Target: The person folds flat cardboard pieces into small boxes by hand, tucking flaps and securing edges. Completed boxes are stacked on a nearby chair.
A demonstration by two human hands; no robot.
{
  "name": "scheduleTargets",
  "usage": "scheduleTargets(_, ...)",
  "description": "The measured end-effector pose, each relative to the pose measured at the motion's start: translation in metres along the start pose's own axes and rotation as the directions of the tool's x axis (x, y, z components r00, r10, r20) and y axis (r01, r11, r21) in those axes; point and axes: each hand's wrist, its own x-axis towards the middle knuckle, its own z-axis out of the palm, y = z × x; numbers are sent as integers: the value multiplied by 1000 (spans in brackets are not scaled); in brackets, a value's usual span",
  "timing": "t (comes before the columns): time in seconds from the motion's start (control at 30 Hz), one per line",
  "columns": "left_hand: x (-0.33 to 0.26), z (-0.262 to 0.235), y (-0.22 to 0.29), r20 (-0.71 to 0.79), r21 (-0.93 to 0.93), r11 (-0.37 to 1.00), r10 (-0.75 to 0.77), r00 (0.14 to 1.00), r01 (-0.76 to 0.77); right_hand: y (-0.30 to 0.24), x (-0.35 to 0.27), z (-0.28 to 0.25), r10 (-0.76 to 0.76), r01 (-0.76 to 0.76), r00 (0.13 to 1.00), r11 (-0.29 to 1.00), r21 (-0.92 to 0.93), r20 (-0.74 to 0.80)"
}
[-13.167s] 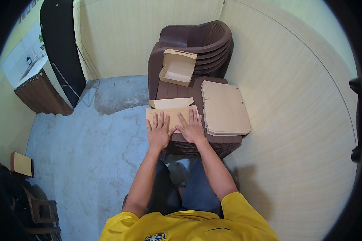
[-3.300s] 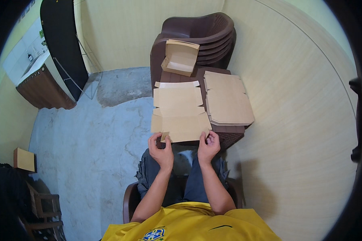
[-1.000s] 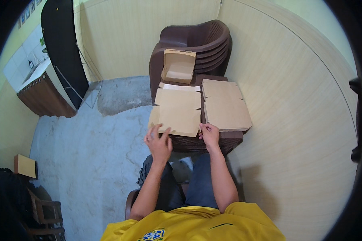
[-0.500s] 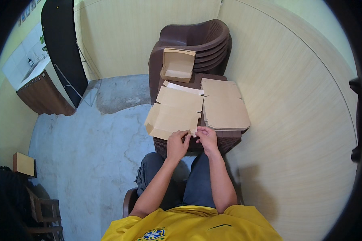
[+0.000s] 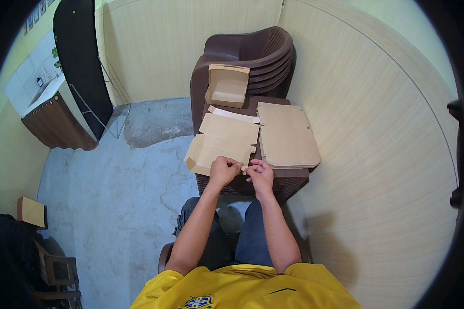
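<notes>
A partly folded brown cardboard box (image 5: pixel 219 147) lies open on the brown table (image 5: pixel 288 181) in front of me, its left side wall raised. At its near right corner, my left hand (image 5: pixel 224 171) pinches the cardboard with thumb and fingers. Close beside it, my right hand (image 5: pixel 261 176) has its thumb and index finger closed on a small flap of the same corner, the other fingers curled loosely. To the right sits a stack of flat cardboard box blanks (image 5: pixel 288 141). An assembled open box (image 5: pixel 228 87) stands at the far side.
Stacked brown plastic chairs (image 5: pixel 258 49) stand behind the table. A wood-patterned wall (image 5: pixel 376 170) runs along the right. At left are a sink counter (image 5: pixel 49 92), a black panel (image 5: pixel 80 56) and a folding metal stand (image 5: pixel 100 118). A wooden chair (image 5: pixel 62 273) is at lower left.
Both hands have shifted slightly at the box's near right corner. My left hand has moved up and its fingers have curled in more tightly over the cardboard.
</notes>
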Motion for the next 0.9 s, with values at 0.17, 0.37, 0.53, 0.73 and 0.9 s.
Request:
scheduleTargets(0.17, 8, -1, -7, 40, 8, 1000, 2, 999, -3, -1, 0, 1, 14, -13, 999, 1000, 15, -33)
scheduleTargets(0.37, 8, -2, -6, 67, -61, 998, -15, 998, 19, -2, 0, 2, 39, -39, 997, 999, -5, -59)
scheduleTargets(0.53, 12, 1, -12, 61, -53, 999, -8, 998, 11, -4, 0, 4, 49, -52, 994, 998, -25, -100)
scheduleTargets(0.73, 18, -1, -17, 184, -232, 970, -32, 982, 75, -2, 2, 4, 76, -75, 987, 997, 8, -139)
scheduleTargets(0.9, 15, -3, -14, 144, -79, 997, 37, 989, -25, -2, 3, 1, 98, -91, 991, 992, 85, -86)
